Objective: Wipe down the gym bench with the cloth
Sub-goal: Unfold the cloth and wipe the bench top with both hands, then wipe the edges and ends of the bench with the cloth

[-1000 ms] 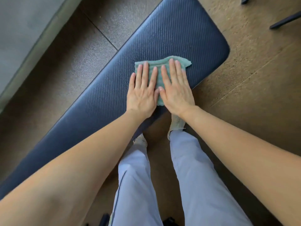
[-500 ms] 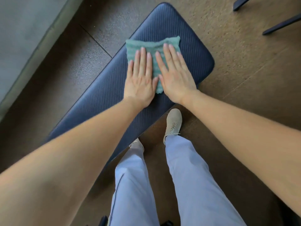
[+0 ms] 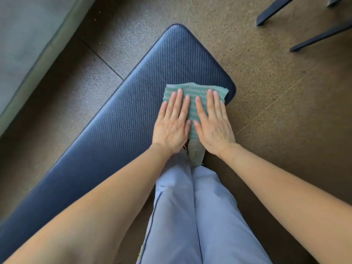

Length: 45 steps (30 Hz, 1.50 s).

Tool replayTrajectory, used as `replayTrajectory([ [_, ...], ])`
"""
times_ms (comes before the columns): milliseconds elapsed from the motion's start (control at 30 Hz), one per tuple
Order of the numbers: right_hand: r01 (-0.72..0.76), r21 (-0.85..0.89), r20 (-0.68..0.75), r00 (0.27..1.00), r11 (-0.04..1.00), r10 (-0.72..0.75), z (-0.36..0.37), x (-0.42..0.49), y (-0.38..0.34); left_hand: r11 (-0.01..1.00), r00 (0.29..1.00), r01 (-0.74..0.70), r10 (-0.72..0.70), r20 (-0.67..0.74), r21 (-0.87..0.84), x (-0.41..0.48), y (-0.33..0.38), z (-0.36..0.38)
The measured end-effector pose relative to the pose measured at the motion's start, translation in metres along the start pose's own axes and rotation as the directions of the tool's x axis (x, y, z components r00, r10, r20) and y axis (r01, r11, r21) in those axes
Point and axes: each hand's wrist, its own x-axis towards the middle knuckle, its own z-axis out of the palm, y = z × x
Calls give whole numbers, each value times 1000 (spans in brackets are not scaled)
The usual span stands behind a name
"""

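Observation:
A dark blue padded gym bench (image 3: 118,119) runs diagonally from the lower left to a rounded end at the upper middle. A green and white striped cloth (image 3: 192,92) lies flat on the bench's right corner, near the end. My left hand (image 3: 172,126) and my right hand (image 3: 213,124) lie side by side, palms down with fingers stretched out, pressing on the cloth. The hands cover the cloth's near half. My right palm reaches over the bench's near edge.
My legs in light trousers (image 3: 190,216) and a pale shoe (image 3: 196,153) stand against the bench's near side. Dark metal legs (image 3: 320,37) of other equipment rest on the brown speckled floor at the upper right. A grey raised ledge (image 3: 28,44) runs along the upper left.
Both hands have slid the cloth from the far side of the bench's end across to its near right corner. The view has shifted, showing more of the bench's length.

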Motion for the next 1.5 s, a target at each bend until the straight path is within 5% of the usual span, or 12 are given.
replayTrajectory([
  [200, 26, -61, -93, 995, 998, -32, -57, 129, -10, 996, 988, 86, -88, -127, -22, 95, -58, -55],
  [433, 21, 250, 161, 985, 968, -63, -110, 210, 5, 937, 983, 180, -162, 84, -298, 172, -93, -100],
  [600, -73, 408, 264, 964, 910, -41, -114, 204, 31, 939, 995, 91, -74, 63, -331, 195, -91, -102],
  [667, -93, 413, 273, 962, 906, -26, -109, 189, 39, 963, 1000, 3, 2, 17, -269, 202, -88, -105],
  [800, -167, 409, 311, 950, 897, 35, -96, 152, 64, 970, 976, -206, 195, 96, 126, 214, -51, -112],
  [967, -285, 437, 354, 926, 853, 128, -81, 98, 91, 911, 956, -259, 194, 222, 321, 197, 13, -97],
  [1267, -474, 693, 315, 877, 543, 363, -52, 27, 91, 958, 982, -185, 173, 70, 221, 145, 73, -54],
  [1433, -563, 606, 523, 814, 562, 252, -38, 4, 106, 985, 989, -64, 84, -121, 159, 113, 81, -32],
  [1500, -601, 645, 499, 799, 471, 336, -44, 8, 118, 997, 970, -17, 34, -241, 73, 97, 80, -22],
])
